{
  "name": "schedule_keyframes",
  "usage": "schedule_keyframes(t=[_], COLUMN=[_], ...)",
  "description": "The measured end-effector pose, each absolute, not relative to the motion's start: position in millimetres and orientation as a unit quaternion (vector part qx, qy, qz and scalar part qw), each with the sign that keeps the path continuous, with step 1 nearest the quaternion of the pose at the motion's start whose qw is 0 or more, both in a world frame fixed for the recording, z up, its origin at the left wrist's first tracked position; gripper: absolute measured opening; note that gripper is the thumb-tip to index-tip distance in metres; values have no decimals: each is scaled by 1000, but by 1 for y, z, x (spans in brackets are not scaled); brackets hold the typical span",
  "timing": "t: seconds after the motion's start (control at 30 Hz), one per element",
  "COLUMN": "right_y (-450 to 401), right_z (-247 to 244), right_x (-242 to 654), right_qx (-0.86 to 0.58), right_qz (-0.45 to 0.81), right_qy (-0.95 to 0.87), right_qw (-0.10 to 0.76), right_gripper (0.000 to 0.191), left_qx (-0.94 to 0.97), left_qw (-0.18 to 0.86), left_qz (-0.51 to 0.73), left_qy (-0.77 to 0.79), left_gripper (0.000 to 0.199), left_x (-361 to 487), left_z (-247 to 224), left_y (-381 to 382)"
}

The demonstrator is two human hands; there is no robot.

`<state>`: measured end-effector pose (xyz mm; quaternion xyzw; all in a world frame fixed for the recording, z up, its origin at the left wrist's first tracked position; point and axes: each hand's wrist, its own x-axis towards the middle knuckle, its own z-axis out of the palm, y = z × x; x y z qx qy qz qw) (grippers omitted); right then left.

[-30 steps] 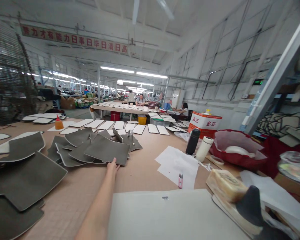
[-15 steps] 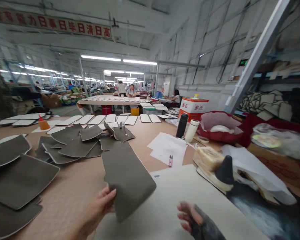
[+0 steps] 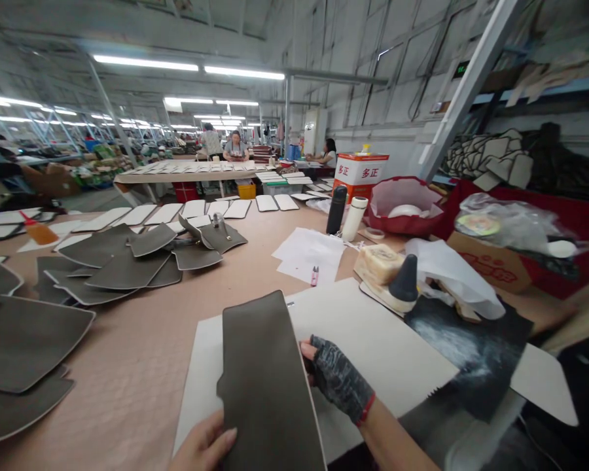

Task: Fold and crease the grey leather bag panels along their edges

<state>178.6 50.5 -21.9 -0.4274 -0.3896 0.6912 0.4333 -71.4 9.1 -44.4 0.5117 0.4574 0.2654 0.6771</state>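
Pinched at its lower left edge by my left hand point(image 3: 207, 442) is a dark olive-grey leather-like panel point(image 3: 265, 379), its smooth face toward me. Along the panel's right edge, my right hand point(image 3: 336, 376), in a fingerless grey glove with a red cuff, has its fingers closed at the rim; some fingertips are hidden behind it. Beneath the panel lies a large pale sheet point(image 3: 373, 347) on the tan-covered table point(image 3: 127, 366). More dark panels point(image 3: 29, 333) with pale edges lie at the left, and an overlapping pile of dark panels point(image 3: 127, 268) sits farther back.
Pink thread snips point(image 3: 315, 276) rest on white paper point(image 3: 299, 252). To the right stand a black bottle point(image 3: 336, 209), a cream bottle point(image 3: 354, 219) and a yellowish block point(image 3: 379, 263) beside a dark cone point(image 3: 403, 282). An orange glue bottle point(image 3: 39, 231) stands far left. Co-workers sit beyond.
My left hand has brought the panel nearer and turned it more upright. The right hand has moved from apart, over the pale sheet, to the panel's right edge. The view has shifted rightward and down.
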Motion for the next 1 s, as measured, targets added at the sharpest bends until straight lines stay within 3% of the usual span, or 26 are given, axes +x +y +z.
schedule_keyframes(t=[0.17, 0.23, 0.3, 0.4, 0.5, 0.6, 0.8, 1.0], right_y=[53, 54, 53, 50, 46, 46, 47, 49], right_z=[-15, -19, -22, -18, -8, -1, 1, -7], right_x=[186, 186, 184, 176, 168, 162, 159, 158], right_qx=[-444, -440, -433, -420, -408, -409, -422, -418], right_qz=[671, 683, 696, 716, 713, 685, 623, 606], right_qy=[-402, -397, -396, -404, -431, -471, -552, -556], right_qw=[437, 427, 413, 385, 374, 375, 358, 386], right_gripper=[27, 28, 28, 30, 28, 23, 13, 6], left_qx=[536, 563, 591, 639, 677, 674, 673, 691], left_qw=[645, 541, 366, 177, 242, 312, 338, 353], left_qz=[247, 275, 324, 371, 323, 269, 246, 233], left_qy=[485, 561, 641, 650, 615, 613, 610, 587], left_gripper=[42, 42, 43, 39, 26, 28, 34, 25], left_x=[-68, -70, -67, -47, -14, 12, 15, 10], left_z=[-49, -58, -63, -50, -21, 0, -1, 2], left_y=[14, 17, 19, 19, 19, 24, 39, 38])
